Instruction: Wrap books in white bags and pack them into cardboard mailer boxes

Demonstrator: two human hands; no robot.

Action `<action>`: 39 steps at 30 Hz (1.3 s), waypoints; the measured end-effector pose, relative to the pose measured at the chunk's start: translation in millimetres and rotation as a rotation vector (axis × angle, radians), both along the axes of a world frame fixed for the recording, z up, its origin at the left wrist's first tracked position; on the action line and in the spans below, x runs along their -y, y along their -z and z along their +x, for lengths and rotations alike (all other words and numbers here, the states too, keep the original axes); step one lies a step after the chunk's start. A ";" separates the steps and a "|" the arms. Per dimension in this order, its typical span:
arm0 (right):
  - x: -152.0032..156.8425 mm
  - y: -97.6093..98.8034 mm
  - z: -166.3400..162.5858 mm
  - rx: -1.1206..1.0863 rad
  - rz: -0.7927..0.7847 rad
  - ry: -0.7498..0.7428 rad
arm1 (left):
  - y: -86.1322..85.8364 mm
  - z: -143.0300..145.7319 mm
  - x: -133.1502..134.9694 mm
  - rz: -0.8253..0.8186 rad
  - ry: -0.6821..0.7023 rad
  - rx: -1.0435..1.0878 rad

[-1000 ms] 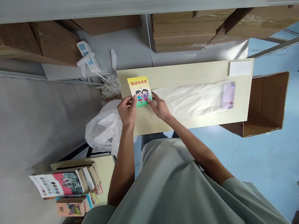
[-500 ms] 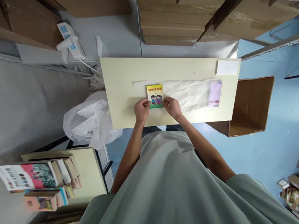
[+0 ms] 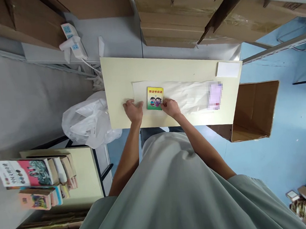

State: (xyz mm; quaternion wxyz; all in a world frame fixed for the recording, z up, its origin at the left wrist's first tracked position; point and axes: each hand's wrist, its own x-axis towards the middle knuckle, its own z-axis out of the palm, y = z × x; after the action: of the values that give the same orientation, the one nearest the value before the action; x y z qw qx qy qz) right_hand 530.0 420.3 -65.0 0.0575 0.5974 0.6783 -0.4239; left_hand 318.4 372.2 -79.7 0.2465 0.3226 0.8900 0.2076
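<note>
Booklet (image 3: pixel 155 98) lies face up on the pale sheet (image 3: pixel 191 94); the step in hand looks like laying it straight. Left hand (image 3: pixel 133 111), empty with fingers apart, is left of the booklet; right hand (image 3: pixel 171 107) touches its lower right edge, clamped or not I cannot tell. Any adjustment seems to call for light fingertips. Right of the booklet, sheet wrinkles and a purple item (image 3: pixel 215 95) could hinder sliding; a plastic bag (image 3: pixel 87 119) sits well left

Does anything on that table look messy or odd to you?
Mainly the long white sheet: it's visibly wrinkled to the right of the booklet. The purple patch at its right end is pixelated, so I can't tell what it is. I see no spill or obvious damage.
</note>
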 end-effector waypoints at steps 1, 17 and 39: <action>-0.3 -0.7 -0.7 0.007 0.003 -0.010 | -0.3 -2.2 -0.9 -0.016 0.024 0.016; 5.0 -11.0 26.9 0.109 -0.039 0.011 | -43.5 27.2 -5.6 0.066 0.109 0.155; 18.7 -8.6 37.3 -0.072 0.161 0.038 | 1.7 109.1 10.1 0.125 0.326 0.215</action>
State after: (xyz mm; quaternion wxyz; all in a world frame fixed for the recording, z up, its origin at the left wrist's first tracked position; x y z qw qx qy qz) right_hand 567.3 401.6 -56.3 -0.0232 0.5970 0.7005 -0.3902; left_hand 427.5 362.1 -81.5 0.3499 0.4529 0.7801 0.2528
